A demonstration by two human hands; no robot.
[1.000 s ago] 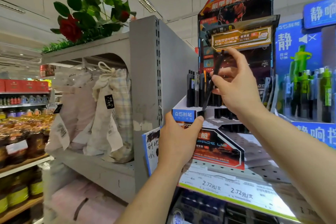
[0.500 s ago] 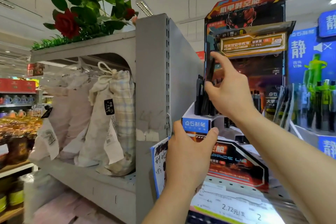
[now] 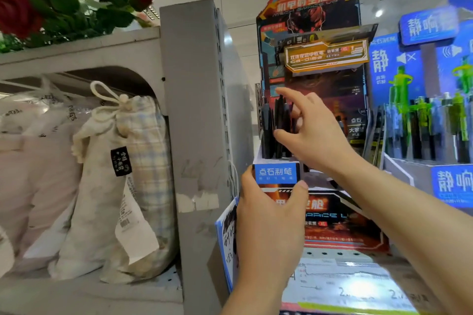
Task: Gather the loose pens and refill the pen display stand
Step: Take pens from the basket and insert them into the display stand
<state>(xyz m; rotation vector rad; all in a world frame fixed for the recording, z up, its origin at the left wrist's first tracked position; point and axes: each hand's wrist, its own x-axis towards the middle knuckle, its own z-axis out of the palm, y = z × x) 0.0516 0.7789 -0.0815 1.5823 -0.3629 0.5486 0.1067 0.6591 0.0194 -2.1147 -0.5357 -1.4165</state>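
The orange-and-black cardboard pen display stand (image 3: 332, 222) sits on a perforated shelf, its tall header card rising behind it. Several black pens (image 3: 268, 130) stand upright in its top left tier, above a blue label. My left hand (image 3: 268, 225) grips the stand's front left corner, thumb on the right of the blue label and fingers on its left. My right hand (image 3: 316, 135) is at the black pens with its fingers spread; index finger and thumb are well apart and touch the pens. I cannot see a pen pinched between them.
A grey shelf upright (image 3: 197, 110) stands just left of the stand. Cloth drawstring bags (image 3: 107, 186) fill the left shelf, with artificial roses (image 3: 51, 2) on top. A blue display of green pens (image 3: 422, 125) is on the right. Price labels (image 3: 345, 286) line the shelf edge.
My right hand lowered the black pen it pinched into the top left tier, and its fingers have spread apart. The view has moved closer. My left hand stayed on the stand.
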